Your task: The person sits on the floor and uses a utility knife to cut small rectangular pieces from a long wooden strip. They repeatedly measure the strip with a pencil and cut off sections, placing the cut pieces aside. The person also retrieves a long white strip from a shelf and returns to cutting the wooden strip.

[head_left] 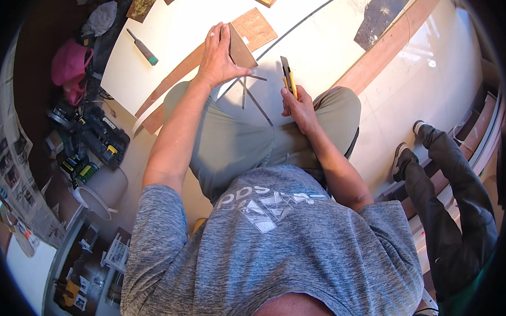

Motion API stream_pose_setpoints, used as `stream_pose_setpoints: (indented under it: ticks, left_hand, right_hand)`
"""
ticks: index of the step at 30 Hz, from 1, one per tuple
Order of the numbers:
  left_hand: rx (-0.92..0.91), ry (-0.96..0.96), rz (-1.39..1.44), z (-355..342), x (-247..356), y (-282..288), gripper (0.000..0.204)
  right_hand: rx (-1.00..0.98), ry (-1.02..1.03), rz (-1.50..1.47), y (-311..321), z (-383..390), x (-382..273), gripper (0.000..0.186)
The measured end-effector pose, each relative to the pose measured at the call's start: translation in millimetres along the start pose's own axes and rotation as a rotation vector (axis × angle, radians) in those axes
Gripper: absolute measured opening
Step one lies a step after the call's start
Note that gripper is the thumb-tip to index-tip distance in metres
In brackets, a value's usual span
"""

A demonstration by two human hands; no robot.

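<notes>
My left hand (216, 57) grips a small brown wooden board piece (241, 48) standing on edge, its fingers over the far side and its thumb near the lower corner. Thin dark strips (256, 105) hang and cross just below that thumb, over my lap; whether the thumb pinches one I cannot make out. My right hand (300, 108) is closed around a yellow utility knife (289, 81). Its blade is out and points up and away from me, apart from the board piece.
On the white work surface (174, 21) lie a green-tipped tool (142, 47), a square wood piece (255, 27), a long wooden strip (178, 77) and a long dark strip (299, 23). Power tools (100, 136) crowd the left. Another person's legs (438, 192) stand at right.
</notes>
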State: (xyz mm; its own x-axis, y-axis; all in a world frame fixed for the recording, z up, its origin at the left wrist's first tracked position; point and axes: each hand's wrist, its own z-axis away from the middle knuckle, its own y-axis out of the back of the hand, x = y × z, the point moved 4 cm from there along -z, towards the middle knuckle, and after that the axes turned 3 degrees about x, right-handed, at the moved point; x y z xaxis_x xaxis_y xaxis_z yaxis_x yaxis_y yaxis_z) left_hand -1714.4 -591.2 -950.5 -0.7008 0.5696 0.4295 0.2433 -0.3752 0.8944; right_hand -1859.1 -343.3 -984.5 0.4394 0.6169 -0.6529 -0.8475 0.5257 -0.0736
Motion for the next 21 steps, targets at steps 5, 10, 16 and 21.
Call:
stream_pose_setpoints:
  ticks: [5, 10, 16, 21]
  left_hand:
    - [-0.025, 0.004, -0.007, -1.0, 3.0, 0.6, 0.148]
    - [-0.010, -0.006, -0.010, -1.1, 5.9, 0.7, 0.145]
    - [-0.014, 0.013, 0.021, -1.1, 2.9, -2.0, 0.149]
    - [-0.007, 0.006, 0.030, -0.7, 1.7, -4.0, 0.149]
  right_hand:
    - [0.014, -0.009, -0.005, 1.0, -0.5, -0.5, 0.033]
    - [0.006, -0.004, 0.016, 1.0, -2.0, -1.1, 0.033]
    - [0.016, -0.030, 0.003, 1.3, -2.4, -0.8, 0.033]
    - [0.016, -0.035, 0.004, 1.3, -3.1, -0.6, 0.034]
